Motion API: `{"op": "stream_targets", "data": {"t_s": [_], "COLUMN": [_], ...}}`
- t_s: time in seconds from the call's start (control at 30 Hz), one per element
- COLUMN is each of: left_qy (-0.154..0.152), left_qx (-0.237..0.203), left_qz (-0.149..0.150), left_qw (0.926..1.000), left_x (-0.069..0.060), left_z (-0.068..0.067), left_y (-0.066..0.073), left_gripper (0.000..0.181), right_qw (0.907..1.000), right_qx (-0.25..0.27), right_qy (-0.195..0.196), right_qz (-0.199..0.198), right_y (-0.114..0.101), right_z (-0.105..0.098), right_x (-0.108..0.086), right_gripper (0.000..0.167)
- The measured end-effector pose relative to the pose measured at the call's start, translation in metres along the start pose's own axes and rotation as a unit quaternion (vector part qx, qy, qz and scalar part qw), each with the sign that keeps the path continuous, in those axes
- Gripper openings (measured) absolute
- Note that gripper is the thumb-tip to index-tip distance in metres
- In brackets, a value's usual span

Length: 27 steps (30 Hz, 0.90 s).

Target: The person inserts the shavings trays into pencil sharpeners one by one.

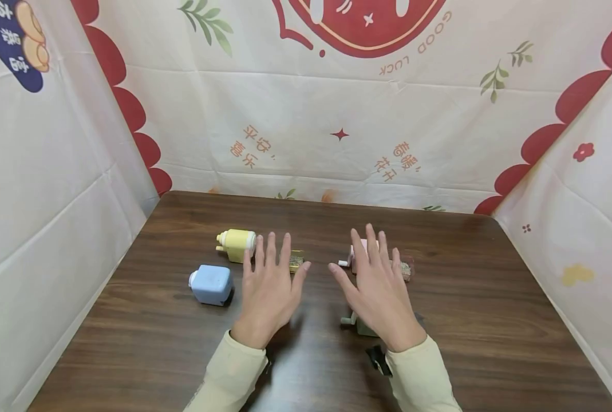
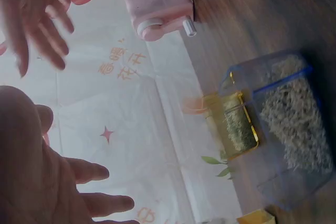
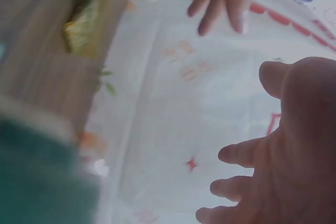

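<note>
Both hands are held up over the table, fingers straight and slightly spread, holding nothing. My left hand [image 1: 268, 286] is between the blue pencil sharpener [image 1: 212, 285] and the yellow drawer of shavings [image 1: 296, 262]. Past its fingers stands a yellow crank pencil sharpener [image 1: 237, 243]. A clear blue drawer [image 2: 294, 114] full of shavings shows in the left wrist view; the hand hides it in the head view. My right hand [image 1: 378, 292] partly covers a pink sharpener [image 2: 160, 4], its shavings drawer [image 1: 406, 269] and a dark green sharpener [image 1: 366, 328].
The dark wooden table [image 1: 146, 355] has patterned white cloth [image 1: 306, 114] behind it and along both sides. A black strap piece [image 1: 379, 360] sits by the right cuff.
</note>
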<state>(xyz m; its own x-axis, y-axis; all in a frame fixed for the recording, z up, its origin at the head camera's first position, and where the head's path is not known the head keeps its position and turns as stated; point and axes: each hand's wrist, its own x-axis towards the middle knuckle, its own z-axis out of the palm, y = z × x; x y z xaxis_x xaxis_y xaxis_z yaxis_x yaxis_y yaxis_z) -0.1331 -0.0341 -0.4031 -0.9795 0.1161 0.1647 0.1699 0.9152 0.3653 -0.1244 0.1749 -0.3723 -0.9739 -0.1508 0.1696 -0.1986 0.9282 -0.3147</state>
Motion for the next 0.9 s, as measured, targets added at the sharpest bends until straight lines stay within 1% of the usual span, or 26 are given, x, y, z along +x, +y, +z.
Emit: {"op": "stream_targets", "data": {"t_s": [0.1, 0.27, 0.3, 0.4, 0.5, 0.6, 0.7, 0.9], "left_qy": [0.013, 0.051, 0.059, 0.072, 0.086, 0.098, 0.105, 0.087], "left_qx": [-0.006, -0.015, -0.018, -0.03, -0.046, -0.052, -0.054, -0.064], "left_qz": [0.0, -0.002, -0.002, -0.013, -0.026, -0.034, -0.038, -0.039], "left_qw": [0.9999, 0.9986, 0.9981, 0.9969, 0.9949, 0.9932, 0.9923, 0.9933], "left_x": [-0.001, -0.002, -0.002, -0.001, -0.001, 0.0, -0.001, -0.004], "left_z": [-0.005, -0.017, -0.019, -0.027, -0.035, -0.04, -0.042, -0.041], "left_y": [-0.004, -0.014, -0.017, -0.025, -0.034, -0.041, -0.049, -0.063], "left_gripper": [0.075, 0.072, 0.072, 0.072, 0.072, 0.072, 0.071, 0.07], "right_qw": [0.9998, 0.9986, 0.9982, 0.9964, 0.994, 0.9918, 0.989, 0.9816], "right_qx": [-0.002, -0.012, -0.014, -0.018, -0.03, -0.047, -0.059, -0.073], "right_qy": [0.006, 0.02, 0.024, 0.033, 0.032, 0.014, -0.015, -0.097], "right_qz": [-0.018, -0.046, -0.053, -0.076, -0.1, -0.118, -0.134, -0.147], "right_y": [-0.013, -0.036, -0.04, -0.052, -0.065, -0.074, -0.079, -0.081], "right_z": [-0.007, -0.011, -0.01, -0.006, 0.003, 0.016, 0.031, 0.061], "right_x": [0.004, 0.011, 0.012, 0.013, 0.013, 0.013, 0.013, 0.01], "right_gripper": [0.089, 0.092, 0.093, 0.093, 0.094, 0.095, 0.094, 0.092]}}
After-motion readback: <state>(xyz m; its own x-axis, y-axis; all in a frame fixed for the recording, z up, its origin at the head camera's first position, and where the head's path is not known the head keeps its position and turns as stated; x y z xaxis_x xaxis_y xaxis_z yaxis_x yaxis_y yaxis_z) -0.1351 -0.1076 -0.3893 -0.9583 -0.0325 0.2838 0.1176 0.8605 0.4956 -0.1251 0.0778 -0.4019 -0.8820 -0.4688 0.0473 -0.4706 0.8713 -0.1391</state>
